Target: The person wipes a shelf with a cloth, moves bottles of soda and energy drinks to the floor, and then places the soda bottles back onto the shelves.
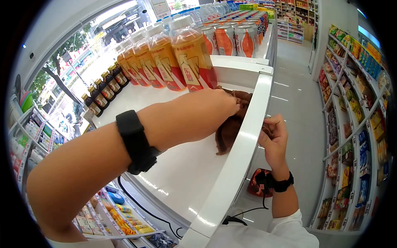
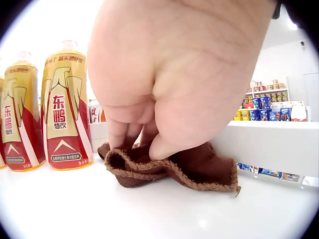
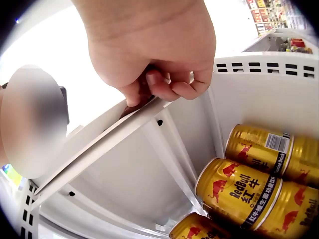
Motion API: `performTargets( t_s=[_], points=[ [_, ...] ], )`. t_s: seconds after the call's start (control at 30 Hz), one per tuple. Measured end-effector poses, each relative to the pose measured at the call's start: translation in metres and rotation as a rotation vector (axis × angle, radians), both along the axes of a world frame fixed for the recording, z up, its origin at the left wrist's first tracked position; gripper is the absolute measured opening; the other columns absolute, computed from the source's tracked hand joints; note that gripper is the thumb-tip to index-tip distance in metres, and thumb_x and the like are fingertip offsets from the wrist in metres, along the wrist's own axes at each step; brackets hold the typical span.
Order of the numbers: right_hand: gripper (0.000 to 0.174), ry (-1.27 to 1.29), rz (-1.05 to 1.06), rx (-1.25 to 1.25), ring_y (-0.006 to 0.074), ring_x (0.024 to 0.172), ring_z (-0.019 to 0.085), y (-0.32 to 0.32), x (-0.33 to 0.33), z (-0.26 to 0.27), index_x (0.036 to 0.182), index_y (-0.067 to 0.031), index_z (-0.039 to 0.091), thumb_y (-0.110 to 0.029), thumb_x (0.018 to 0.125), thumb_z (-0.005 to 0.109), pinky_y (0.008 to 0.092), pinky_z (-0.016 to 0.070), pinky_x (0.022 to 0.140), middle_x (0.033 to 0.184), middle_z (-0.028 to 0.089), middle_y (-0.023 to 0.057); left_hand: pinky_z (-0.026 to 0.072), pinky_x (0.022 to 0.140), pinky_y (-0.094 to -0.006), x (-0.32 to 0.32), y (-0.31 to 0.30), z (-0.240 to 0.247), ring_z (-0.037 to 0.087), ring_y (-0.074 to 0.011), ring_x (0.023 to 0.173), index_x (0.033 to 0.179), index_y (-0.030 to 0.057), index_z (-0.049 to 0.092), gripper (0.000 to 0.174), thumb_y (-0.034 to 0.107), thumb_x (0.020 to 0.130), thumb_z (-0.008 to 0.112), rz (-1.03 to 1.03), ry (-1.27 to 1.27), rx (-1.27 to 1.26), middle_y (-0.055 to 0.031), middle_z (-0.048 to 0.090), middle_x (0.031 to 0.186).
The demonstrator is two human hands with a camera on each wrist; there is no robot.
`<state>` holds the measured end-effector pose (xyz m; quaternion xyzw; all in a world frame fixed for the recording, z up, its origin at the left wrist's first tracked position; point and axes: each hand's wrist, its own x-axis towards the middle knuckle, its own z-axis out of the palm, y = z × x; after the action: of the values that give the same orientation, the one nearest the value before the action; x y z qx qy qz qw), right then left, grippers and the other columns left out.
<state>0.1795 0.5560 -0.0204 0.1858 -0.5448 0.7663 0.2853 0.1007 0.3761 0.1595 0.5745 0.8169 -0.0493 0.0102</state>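
A crumpled brown cloth (image 1: 229, 134) (image 2: 204, 167) lies on the white shelf top, against its raised edge. My left hand (image 1: 213, 105) (image 2: 172, 74) grips it from above, fingertips sunk in the folds. Across that edge, my right hand (image 1: 276, 140) (image 3: 154, 47) pinches brown material (image 3: 134, 108) between thumb and curled fingers, at the rim of the white panel (image 3: 94, 144). Whether this is part of the same cloth, I cannot tell.
Orange-and-red bottles (image 1: 192, 58) (image 2: 65, 109) stand just beyond my left hand, with small dark bottles (image 1: 99, 97) farther left. Silver-and-orange cans (image 1: 225, 39) line the back. Gold cans (image 3: 239, 191) lie below my right hand. Stocked shelves (image 1: 351, 111) flank the aisle.
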Motion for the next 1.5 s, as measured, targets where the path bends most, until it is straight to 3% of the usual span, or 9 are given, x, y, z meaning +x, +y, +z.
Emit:
performTargets(
  t_s=[0.3,0.4,0.6,0.77,1.03,1.13,1.3,1.43,1.5],
  points=[
    [0.022,0.004,-0.015,-0.045,0.0141,0.101,0.063,0.014,-0.022,0.002,0.109,-0.0021,0.048,-0.004,0.094,0.064,0.0266,0.0505,0.088,0.112,0.066,0.0125,0.0528,0.084,-0.0388,-0.018,0.022,0.001,0.065,-0.0372,0.097,0.128,-0.0001,0.059,0.046,-0.006,0.083,0.052,0.108,-0.112,-0.013,-0.0206,0.067,0.111],
    [0.021,-0.007,-0.007,-0.086,0.0139,0.101,0.063,0.017,-0.027,0.003,0.109,-0.0027,0.049,-0.004,0.094,0.063,0.0258,0.0494,0.087,0.113,0.066,0.0123,0.0525,0.084,-0.0375,-0.028,0.023,-0.004,0.065,-0.0378,0.096,0.129,0.0006,0.059,0.046,-0.007,0.084,0.051,0.025,-0.092,0.073,-0.0214,0.067,0.11],
    [0.022,-0.074,-0.081,-0.099,0.0084,0.091,0.06,0.022,-0.033,0.007,0.11,-0.0039,0.051,-0.008,0.094,0.065,0.0198,0.0444,0.07,0.11,0.067,0.01,0.0523,0.084,-0.0371,-0.036,0.03,-0.008,0.064,-0.0378,0.096,0.128,0.0019,0.059,0.043,-0.006,0.087,0.05,0.003,-0.065,0.097,-0.0214,0.067,0.107],
    [0.024,-0.102,-0.116,-0.096,0.0022,0.072,0.049,0.024,-0.037,0.008,0.111,-0.0054,0.051,-0.014,0.094,0.067,0.0185,0.0304,0.054,0.099,0.067,0.0054,0.0523,0.083,-0.0373,-0.037,0.034,-0.006,0.064,-0.0382,0.095,0.126,0.0013,0.061,0.038,-0.004,0.09,0.05,0.037,-0.045,0.072,-0.0207,0.067,0.105],
    [0.034,-0.147,-0.078,-0.151,0.0011,0.064,0.039,0.019,-0.038,0.012,0.126,-0.006,0.05,-0.015,0.096,0.063,0.0181,0.0271,0.052,0.087,0.058,-0.002,0.052,0.084,-0.0392,-0.033,0.033,-0.006,0.065,-0.0358,0.1,0.123,-0.0001,0.058,0.034,-0.002,0.09,0.052,0.078,-0.132,0.162,-0.0198,0.067,0.11],
    [0.038,-0.166,-0.131,-0.156,0.0009,0.065,0.039,0.008,-0.032,0.016,0.13,-0.0057,0.049,-0.016,0.097,0.062,0.0179,0.0278,0.052,0.089,0.058,-0.0027,0.0532,0.083,-0.0404,-0.027,0.036,-0.008,0.066,-0.0396,0.101,0.109,-0.0037,0.061,0.026,-0.003,0.084,0.055,0.117,-0.097,0.205,-0.0234,0.068,0.104],
    [0.047,-0.181,-0.204,-0.139,0.0008,0.066,0.04,0.0,-0.023,0.024,0.14,-0.0057,0.045,-0.018,0.097,0.061,0.0181,0.0292,0.053,0.092,0.059,-0.0032,0.0511,0.089,-0.0445,-0.036,0.037,-0.018,0.062,-0.0393,0.109,0.126,-0.0014,0.048,0.046,0.008,0.085,0.064,-0.014,0.045,0.054,-0.0251,0.061,0.116],
    [0.055,-0.228,-0.213,-0.035,0.001,0.065,0.04,0.008,-0.018,0.028,0.148,-0.0057,0.038,-0.017,0.098,0.059,0.0188,0.0309,0.052,0.098,0.061,-0.0021,0.0479,0.096,-0.0469,-0.032,0.044,-0.027,0.058,-0.0413,0.115,0.13,-0.0017,0.044,0.06,0.018,0.081,0.073,0.13,0.058,0.015,-0.0244,0.052,0.126],
    [0.056,-0.245,-0.207,0.008,0.001,0.064,0.04,0.013,-0.017,0.029,0.149,-0.0055,0.037,-0.016,0.098,0.059,0.0189,0.0314,0.052,0.101,0.062,-0.0016,0.0447,0.101,-0.0469,-0.045,0.044,-0.038,0.055,-0.044,0.119,0.132,-0.0024,0.042,0.072,0.023,0.075,0.08,-0.136,0.201,0.146,-0.0235,0.048,0.131]
  ],
)
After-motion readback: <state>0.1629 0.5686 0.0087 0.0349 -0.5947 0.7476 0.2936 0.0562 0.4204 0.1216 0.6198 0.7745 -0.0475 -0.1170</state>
